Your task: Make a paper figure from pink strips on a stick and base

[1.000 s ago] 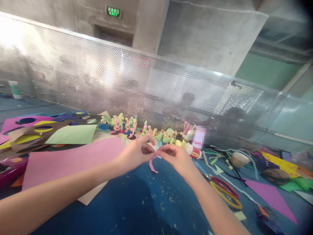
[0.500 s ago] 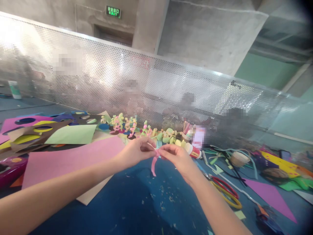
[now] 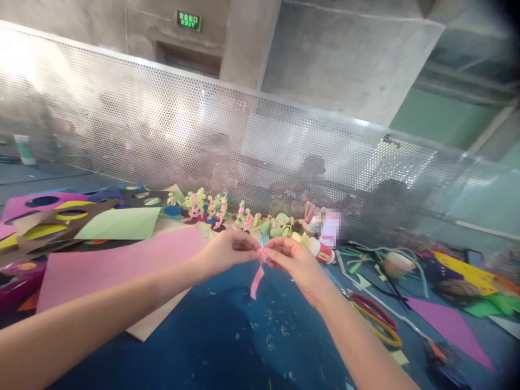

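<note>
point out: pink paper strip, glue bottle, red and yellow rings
pink paper strip (image 3: 257,279), head view, hanging tail below the fingers
white glue bottle with red band (image 3: 319,251), head view, body
red and yellow rings (image 3: 376,320), head view, overlapping rims

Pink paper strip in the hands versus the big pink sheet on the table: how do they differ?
The pink paper strip is narrow and short; the pink sheet is broad. The strip hangs in the air, pinched at its top between the left hand and right hand; the sheet lies flat on the blue table, untouched. The strip bends along its length; the sheet looks flat. Both are a similar pink.
</note>
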Demonstrator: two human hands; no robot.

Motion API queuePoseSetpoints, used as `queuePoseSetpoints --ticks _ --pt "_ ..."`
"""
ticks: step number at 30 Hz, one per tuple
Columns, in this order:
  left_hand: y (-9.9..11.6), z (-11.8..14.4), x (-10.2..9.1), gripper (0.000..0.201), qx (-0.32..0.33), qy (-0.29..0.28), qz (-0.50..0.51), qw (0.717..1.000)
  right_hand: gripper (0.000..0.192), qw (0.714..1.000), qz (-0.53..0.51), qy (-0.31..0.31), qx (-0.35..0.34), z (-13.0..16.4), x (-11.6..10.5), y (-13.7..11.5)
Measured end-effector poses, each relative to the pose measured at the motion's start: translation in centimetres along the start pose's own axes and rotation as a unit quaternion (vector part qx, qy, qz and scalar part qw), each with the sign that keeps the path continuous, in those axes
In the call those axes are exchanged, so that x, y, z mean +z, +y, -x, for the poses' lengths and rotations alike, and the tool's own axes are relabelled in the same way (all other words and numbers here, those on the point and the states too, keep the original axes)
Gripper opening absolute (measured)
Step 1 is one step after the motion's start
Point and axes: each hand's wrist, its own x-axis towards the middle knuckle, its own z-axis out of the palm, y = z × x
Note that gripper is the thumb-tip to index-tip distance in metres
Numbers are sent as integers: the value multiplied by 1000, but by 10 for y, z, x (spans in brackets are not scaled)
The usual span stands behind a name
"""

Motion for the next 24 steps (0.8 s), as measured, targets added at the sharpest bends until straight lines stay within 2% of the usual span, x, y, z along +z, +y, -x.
queuePoseSetpoints --ticks 8,19,24 --pt "6 2 1 25 -43 -2 95 995 22 1000 -14 12 4 0 1 -3" --pt "-2 0 -1 24 -50 13 86 995 14 998 51 3 -21 -2 -1 2" --pt "-1 0 -2 22 -59 12 75 995 22 1000 29 -7 -5 -2 -1 2"
